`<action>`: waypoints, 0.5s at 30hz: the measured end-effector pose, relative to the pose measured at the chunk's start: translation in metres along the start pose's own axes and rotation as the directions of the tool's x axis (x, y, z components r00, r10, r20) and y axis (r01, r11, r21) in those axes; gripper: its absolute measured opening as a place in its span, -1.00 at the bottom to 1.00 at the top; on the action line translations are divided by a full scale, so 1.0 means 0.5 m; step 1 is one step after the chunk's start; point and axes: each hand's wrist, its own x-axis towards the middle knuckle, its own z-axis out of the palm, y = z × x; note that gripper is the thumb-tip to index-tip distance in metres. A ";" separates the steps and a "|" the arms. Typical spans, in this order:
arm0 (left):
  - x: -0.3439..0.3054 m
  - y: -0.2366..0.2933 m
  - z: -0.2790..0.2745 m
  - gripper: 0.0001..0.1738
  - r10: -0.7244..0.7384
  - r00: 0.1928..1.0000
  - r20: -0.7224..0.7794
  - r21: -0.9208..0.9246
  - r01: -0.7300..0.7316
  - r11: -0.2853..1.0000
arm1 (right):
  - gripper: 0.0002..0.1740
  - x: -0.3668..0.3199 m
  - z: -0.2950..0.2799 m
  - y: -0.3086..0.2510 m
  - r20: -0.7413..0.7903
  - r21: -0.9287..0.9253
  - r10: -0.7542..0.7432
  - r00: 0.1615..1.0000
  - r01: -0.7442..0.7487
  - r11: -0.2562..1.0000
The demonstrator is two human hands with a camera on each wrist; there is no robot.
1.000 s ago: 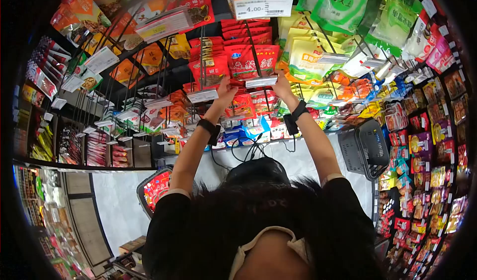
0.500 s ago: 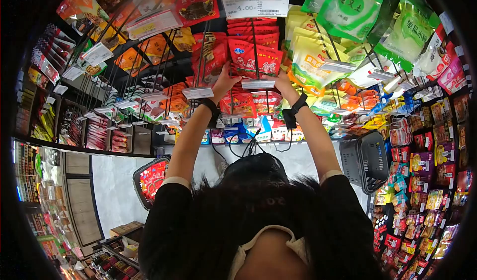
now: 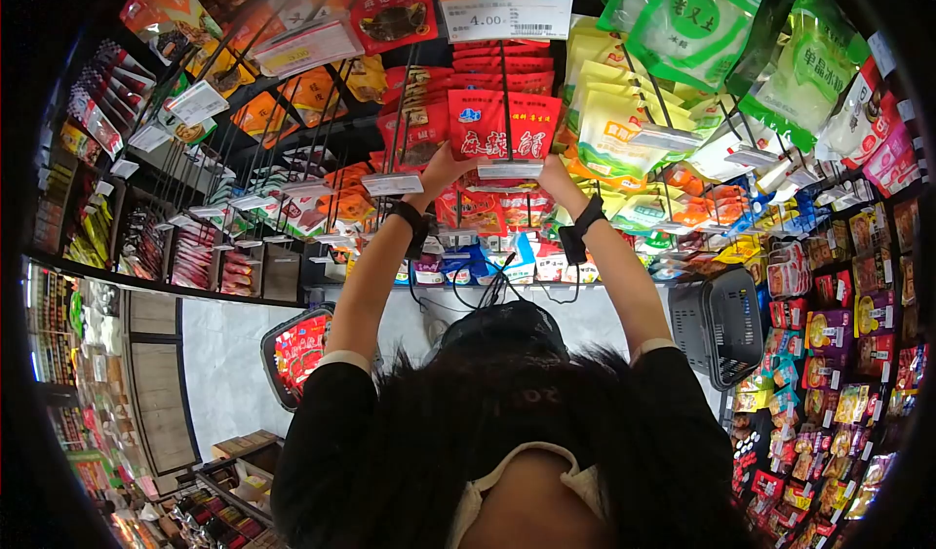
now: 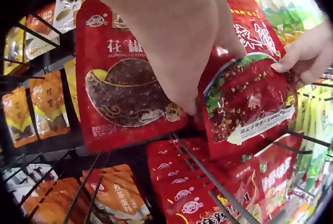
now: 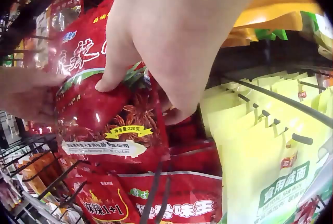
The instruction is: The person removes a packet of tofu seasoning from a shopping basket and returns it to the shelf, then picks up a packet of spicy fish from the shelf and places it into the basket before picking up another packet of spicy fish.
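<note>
At the middle of the rack in the head view, a red packet with white lettering [image 3: 502, 120] faces forward among similar packets, above a small price tag. My left hand [image 3: 444, 171] holds its left edge and my right hand [image 3: 560, 183] its right edge. The right wrist view shows the right thumb on the packet's front [image 5: 86, 109], other fingers curled round the edge and partly hidden. In the left wrist view the left hand [image 4: 171, 31] covers the packet's upper left side, beside a red packet with a dark oval print [image 4: 125, 94]; its fingertips are mostly hidden.
Metal hooks and a large price tag [image 3: 505, 13] stick out around the hands. Yellow-green packets [image 3: 619, 125] hang to the right. Below stand a dark basket [image 3: 717, 325] at right and one holding red packets [image 3: 297, 354] at left.
My left hand has moved from below a neighbouring tag to the packet's left edge. The packet, tilted half a second ago, now hangs straighter, and the right hand stays at its right edge.
</note>
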 end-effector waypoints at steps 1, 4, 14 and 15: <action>-0.005 0.006 -0.002 -0.51 -0.050 0.998 0.044 -0.005 0.050 0.999 | -0.67 -0.006 0.002 0.003 0.009 -0.035 -0.023 1.000 0.023 0.999; -0.027 0.017 0.023 -0.54 0.147 0.988 -0.039 -0.027 -0.149 0.989 | -0.72 -0.035 0.009 -0.004 0.015 -0.109 -0.060 0.998 0.061 0.992; -0.036 -0.011 0.036 -0.53 0.196 0.964 -0.177 0.299 -0.137 0.944 | -0.69 -0.074 0.014 -0.049 -0.051 -0.256 -0.102 0.993 0.085 0.963; -0.041 -0.010 0.040 -0.55 0.222 0.956 -0.193 0.317 -0.154 0.936 | -0.68 -0.074 0.014 -0.047 -0.051 -0.268 -0.088 0.995 0.071 0.961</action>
